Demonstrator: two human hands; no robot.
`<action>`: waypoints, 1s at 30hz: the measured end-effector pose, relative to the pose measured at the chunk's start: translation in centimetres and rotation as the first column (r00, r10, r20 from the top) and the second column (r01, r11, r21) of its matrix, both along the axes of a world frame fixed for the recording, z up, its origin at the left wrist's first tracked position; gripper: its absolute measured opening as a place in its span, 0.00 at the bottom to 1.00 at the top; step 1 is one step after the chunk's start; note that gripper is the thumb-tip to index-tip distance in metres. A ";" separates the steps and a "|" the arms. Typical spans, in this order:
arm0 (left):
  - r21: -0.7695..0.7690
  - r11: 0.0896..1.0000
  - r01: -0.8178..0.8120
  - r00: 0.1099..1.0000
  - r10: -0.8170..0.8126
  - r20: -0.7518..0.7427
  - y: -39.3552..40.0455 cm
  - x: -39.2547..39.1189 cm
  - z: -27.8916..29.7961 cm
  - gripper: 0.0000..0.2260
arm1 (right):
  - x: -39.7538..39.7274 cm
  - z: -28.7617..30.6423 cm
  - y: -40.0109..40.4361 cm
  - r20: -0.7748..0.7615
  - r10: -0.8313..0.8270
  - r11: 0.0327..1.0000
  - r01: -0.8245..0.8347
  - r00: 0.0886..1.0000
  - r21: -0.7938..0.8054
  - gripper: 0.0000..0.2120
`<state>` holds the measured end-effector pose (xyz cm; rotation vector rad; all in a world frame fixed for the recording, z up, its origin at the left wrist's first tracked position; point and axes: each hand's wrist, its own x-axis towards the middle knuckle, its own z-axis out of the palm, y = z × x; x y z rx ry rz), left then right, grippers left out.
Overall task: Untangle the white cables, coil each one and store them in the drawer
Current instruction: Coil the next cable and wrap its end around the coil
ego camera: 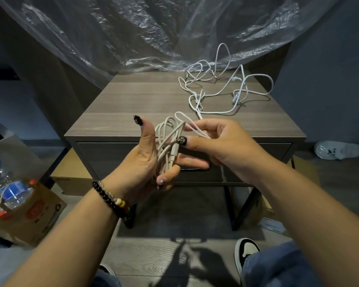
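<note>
the left hand (151, 160) grasps the coiled cable (168, 141) upright, while the right hand (222, 146) pinches its strand trailing up-right to the tangle (226, 88) on the worktop (133, 100).

Your single head camera looked forward and down from above your own forearms, close over your left hand (153, 160) and right hand (222, 143), with the side table (133, 104) just beyond them and the floor (153, 255) beneath.

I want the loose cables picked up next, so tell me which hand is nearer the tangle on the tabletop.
Right. The right hand sits just in front of the tangle, pinching a strand leading back to it. The left hand is farther left, wrapped in the coil.
</note>
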<state>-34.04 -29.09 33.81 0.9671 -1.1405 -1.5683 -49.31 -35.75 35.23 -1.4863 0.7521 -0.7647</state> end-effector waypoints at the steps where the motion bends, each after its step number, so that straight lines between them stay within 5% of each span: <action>1: -0.006 0.999 0.034 0.999 -0.034 0.000 0.0 0.0 -0.1 0.43 | 0.0 -0.2 -0.2 -0.012 0.016 1.000 -0.016 1.000 -0.018 0.13; 12: -0.010 0.960 0.279 0.958 -0.279 -0.064 0.1 1.1 -0.7 0.45 | -0.4 0.0 0.0 -0.083 0.219 0.973 -0.224 0.972 -0.057 0.07; 16: -0.025 0.974 0.227 0.974 -0.227 0.020 0.2 1.2 -0.5 0.44 | -0.1 -0.3 0.0 -0.082 0.158 0.979 -0.167 0.984 -0.114 0.05; 22: 0.094 0.996 0.001 0.997 -0.008 0.078 0.3 1.4 0.2 0.28 | -0.5 0.2 -0.3 -0.033 0.037 0.987 -0.042 0.999 -0.158 0.04; 30: 0.186 0.981 0.057 0.998 -0.053 -0.025 1.0 2.2 0.2 0.23 | -1.3 0.2 -0.9 -0.073 -0.018 0.973 0.000 0.997 -0.232 0.13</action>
